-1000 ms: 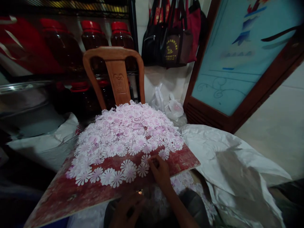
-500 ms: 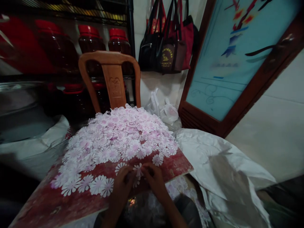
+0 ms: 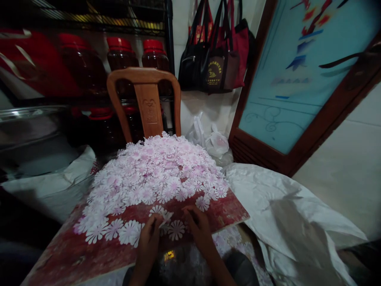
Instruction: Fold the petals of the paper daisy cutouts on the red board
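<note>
My left hand (image 3: pixel 151 234) pinches a white paper flower (image 3: pixel 167 217) with its petals tilted up, just above the red board's near edge. To its right, my right hand (image 3: pixel 198 226) is apart from that flower. Its thumb and fingers are close together, and what they hold, if anything, is too small to make out. Between the hands a single flower (image 3: pixel 176 230) lies flat on the red tabletop (image 3: pixel 98 260). Behind them spreads a big heap of white and pale purple paper flowers (image 3: pixel 160 163).
A wooden chair (image 3: pixel 151 111) stands behind the heap. White sacking (image 3: pixel 276 198) bulges at the right, beside a door (image 3: pixel 285 79). More flowers (image 3: pixel 229 238) lie below the board's right edge. A large pot (image 3: pixel 35 139) and red-lidded jars (image 3: pixel 154 51) are at the left and back.
My hands have moved apart. The flower between my fingertips has shifted left with my left hand, and a flat flower now shows between the hands. The view has shifted slightly.
</note>
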`<control>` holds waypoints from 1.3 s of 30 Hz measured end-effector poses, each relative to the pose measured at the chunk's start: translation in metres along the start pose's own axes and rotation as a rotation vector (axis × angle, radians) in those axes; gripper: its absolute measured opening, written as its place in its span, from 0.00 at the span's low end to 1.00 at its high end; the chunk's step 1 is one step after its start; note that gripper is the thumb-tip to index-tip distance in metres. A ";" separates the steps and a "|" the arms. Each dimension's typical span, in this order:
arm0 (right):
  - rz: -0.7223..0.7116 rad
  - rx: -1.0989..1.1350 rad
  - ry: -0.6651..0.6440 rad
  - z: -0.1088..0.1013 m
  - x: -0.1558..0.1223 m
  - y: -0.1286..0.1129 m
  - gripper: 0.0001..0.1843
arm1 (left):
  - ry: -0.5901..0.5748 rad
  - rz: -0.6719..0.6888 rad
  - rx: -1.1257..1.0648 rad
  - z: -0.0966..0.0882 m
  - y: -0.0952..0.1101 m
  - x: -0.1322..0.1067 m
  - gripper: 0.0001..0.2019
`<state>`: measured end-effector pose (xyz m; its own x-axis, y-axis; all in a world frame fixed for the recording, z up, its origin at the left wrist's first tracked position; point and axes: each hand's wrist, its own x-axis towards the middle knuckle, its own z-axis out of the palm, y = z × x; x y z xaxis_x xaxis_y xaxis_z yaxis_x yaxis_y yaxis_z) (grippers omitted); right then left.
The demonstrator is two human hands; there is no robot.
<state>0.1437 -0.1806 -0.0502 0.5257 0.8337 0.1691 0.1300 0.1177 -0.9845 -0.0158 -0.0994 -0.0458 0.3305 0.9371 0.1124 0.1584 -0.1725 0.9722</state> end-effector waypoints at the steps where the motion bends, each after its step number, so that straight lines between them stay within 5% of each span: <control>1: -0.003 -0.001 0.004 0.001 0.000 0.000 0.20 | -0.011 0.005 -0.005 0.000 -0.001 0.000 0.24; 15: -0.029 -0.015 0.029 0.003 0.002 0.007 0.21 | -0.073 0.148 0.022 0.001 0.002 0.001 0.30; 26: -0.049 0.010 0.160 0.007 -0.002 0.008 0.23 | -0.445 0.179 -0.015 -0.001 0.009 -0.003 0.22; 31: -0.031 0.009 0.157 0.008 -0.003 0.015 0.21 | -0.423 0.165 -0.028 -0.003 0.003 0.001 0.21; 39: -0.097 -0.063 0.130 0.002 0.040 -0.013 0.23 | -0.135 0.186 -0.169 -0.005 -0.004 0.004 0.21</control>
<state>0.1612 -0.1474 -0.0306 0.6120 0.7428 0.2715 0.2353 0.1568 -0.9592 -0.0198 -0.0940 -0.0482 0.4622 0.8433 0.2742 -0.0699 -0.2736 0.9593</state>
